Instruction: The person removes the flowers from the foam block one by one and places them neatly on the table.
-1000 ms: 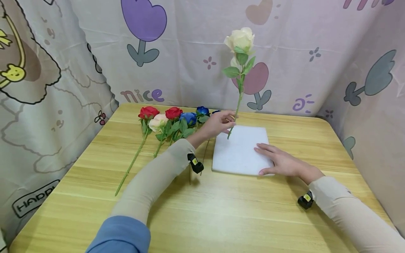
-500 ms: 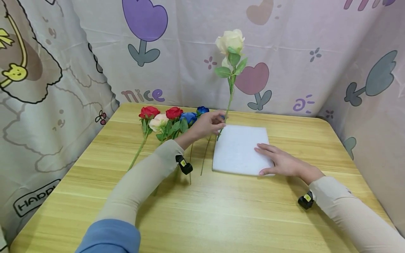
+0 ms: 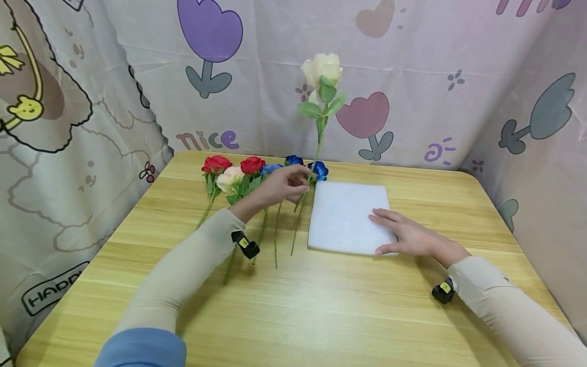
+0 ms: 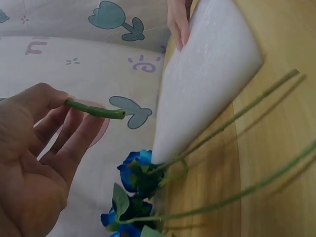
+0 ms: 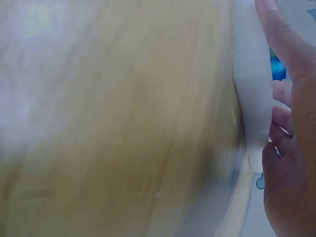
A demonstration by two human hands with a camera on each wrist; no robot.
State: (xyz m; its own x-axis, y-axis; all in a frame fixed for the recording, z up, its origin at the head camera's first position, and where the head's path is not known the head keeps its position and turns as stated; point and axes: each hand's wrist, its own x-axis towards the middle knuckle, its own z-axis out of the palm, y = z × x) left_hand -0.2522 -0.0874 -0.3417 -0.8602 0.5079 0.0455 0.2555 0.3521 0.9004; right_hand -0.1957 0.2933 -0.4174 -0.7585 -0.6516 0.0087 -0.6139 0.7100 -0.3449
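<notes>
My left hand [image 3: 281, 187] pinches the lower stem of a white rose [image 3: 322, 71], which stands nearly upright above the back of the table. In the left wrist view, the cut end of its green stem [image 4: 98, 110] pokes out past the fingertips, touching nothing. To the right of that hand lies a flat white foam block [image 3: 346, 219]. My right hand [image 3: 409, 233] rests on the block's right side, fingers spread over the top and thumb near the front corner. Close below the left hand, a blue rose [image 3: 318, 171] lies against the block's back left corner.
Several more roses lie left of the block, stems towards me: a red rose [image 3: 216, 164], another red rose [image 3: 252, 164], a pale peach rose [image 3: 230, 179] and blue ones. The wooden table [image 3: 321, 311] backs onto a printed curtain [image 3: 275, 102].
My left hand has carried the white rose leftward and a little lower, from above the foam block to over the blue roses. The right hand has stayed in place.
</notes>
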